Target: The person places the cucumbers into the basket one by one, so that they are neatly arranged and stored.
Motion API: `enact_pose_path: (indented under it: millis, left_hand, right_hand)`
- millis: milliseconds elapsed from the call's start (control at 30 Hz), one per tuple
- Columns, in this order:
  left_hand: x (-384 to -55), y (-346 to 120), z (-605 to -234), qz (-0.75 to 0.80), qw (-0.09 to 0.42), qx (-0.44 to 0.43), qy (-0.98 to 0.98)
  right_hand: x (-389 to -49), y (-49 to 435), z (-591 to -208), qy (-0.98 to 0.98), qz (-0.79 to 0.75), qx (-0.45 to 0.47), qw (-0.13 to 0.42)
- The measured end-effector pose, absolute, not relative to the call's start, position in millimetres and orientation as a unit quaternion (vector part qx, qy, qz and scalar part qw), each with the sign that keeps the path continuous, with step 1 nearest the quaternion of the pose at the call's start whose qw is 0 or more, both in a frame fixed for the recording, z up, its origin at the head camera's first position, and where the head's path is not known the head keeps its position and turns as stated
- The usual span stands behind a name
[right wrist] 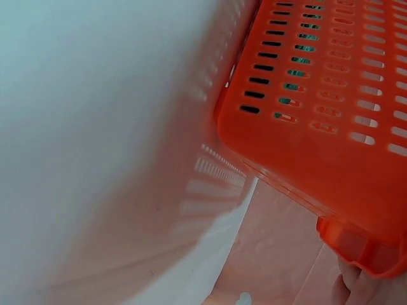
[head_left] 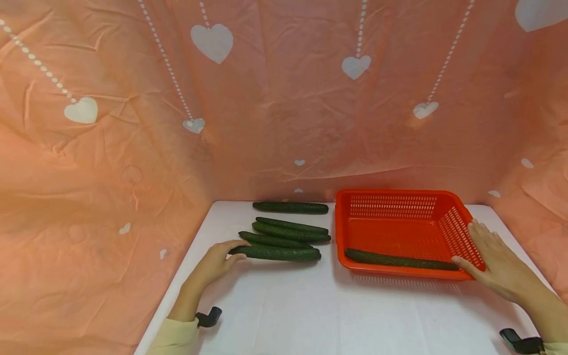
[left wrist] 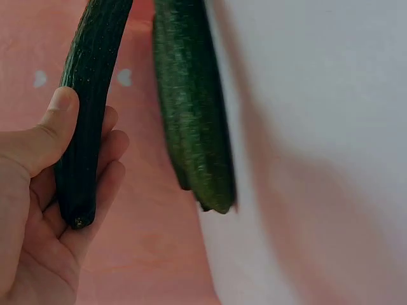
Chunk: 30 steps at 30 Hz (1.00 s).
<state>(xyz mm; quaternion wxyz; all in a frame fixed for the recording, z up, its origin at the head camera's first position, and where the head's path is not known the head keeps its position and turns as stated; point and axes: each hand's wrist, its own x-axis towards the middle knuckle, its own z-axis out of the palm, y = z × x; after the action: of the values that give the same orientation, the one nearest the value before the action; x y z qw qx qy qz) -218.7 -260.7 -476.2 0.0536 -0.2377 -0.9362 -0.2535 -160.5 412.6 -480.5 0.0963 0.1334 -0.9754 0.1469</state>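
My left hand (head_left: 217, 261) pinches the left end of one dark green cucumber (left wrist: 92, 82) between thumb and fingers. In the left wrist view, two more cucumbers (left wrist: 194, 108) lie side by side next to it, apart from the fingers. The head view shows this hand at the left end of the front cucumbers (head_left: 279, 253). My right hand (head_left: 501, 261) grips the right rim of a red plastic basket (head_left: 401, 270), thumb over the front corner and fingers along the side. One cucumber (head_left: 399, 260) lies inside, along the basket's front wall.
Behind the front cucumbers lie several others, including one cucumber (head_left: 290, 208) near the back edge of the white table (head_left: 293, 310). Orange-pink sheeting (head_left: 284, 113) with white hearts surrounds the table at the back and sides.
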Motion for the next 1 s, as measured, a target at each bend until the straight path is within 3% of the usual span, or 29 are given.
enact_pose_path:
  millis: [500, 1000]
  left_hand:
    - [-222.1, -226.0, -440.3, -0.316, 0.088, -0.219, -0.919]
    - [-231.2, -170.5, -428.8, -0.348, 0.062, -0.241, -0.904]
  right_hand:
    - [-160.2, 412.0, -478.2, -0.978, 0.151, 0.12, 0.076]
    - [-159.8, 413.3, -477.9, -0.974, 0.166, 0.13, 0.08]
